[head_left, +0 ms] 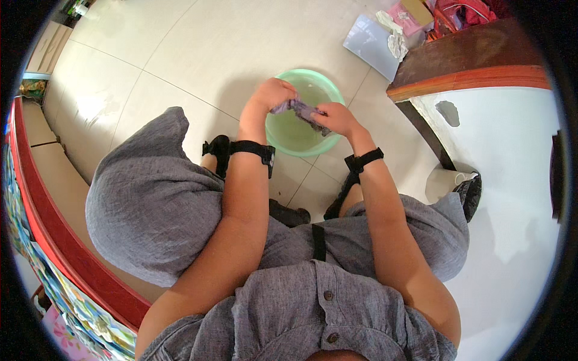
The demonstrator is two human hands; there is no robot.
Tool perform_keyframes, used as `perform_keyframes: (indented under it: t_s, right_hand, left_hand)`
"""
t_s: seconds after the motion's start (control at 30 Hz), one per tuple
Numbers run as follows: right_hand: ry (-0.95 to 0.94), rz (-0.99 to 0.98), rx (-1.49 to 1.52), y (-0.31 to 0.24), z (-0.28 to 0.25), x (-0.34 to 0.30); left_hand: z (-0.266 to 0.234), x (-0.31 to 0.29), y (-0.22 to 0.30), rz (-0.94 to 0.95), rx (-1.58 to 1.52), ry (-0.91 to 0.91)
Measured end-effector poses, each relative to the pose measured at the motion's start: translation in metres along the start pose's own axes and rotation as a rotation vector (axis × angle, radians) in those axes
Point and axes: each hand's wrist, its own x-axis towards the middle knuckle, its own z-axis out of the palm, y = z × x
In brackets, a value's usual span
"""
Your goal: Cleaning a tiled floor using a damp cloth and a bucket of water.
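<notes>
Over a pale green basin (334, 91) on the floor, my two hands hold a bunched, wet-looking purple-grey cloth (304, 111) stretched between them. My left hand (274, 94) is closed around its left end, above the basin's left rim. Closed on the right end is my right hand (337, 118), near the basin's right side, with a darker bit of cloth hanging below the fingers. Water (295, 133) seems to stand in the basin. Whether the cloth is a garment or a rag, I cannot tell.
A wooden-edged furniture piece (469, 78) stands at the right, with a white bin (442, 183) holding a black bag beside it. A grey flat panel (370, 45) lies at the upper right. Along the left runs a red-edged bed or bench (72, 253). Tiled floor (180, 54) surrounds the basin.
</notes>
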Motion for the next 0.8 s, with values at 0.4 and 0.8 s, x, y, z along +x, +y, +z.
perform_keyframes:
  t_s: [0.4, 0.8]
  right_hand:
    - [-0.149, -0.059, -0.361, 0.015, 0.098, 0.039]
    - [-0.300, 0.168, -0.594, 0.015, 0.104, 0.036]
  left_hand:
    - [0.071, -0.006, -0.069, -0.167, 0.866, -0.142]
    - [0.088, 0.003, -0.082, -0.293, 0.744, -0.097]
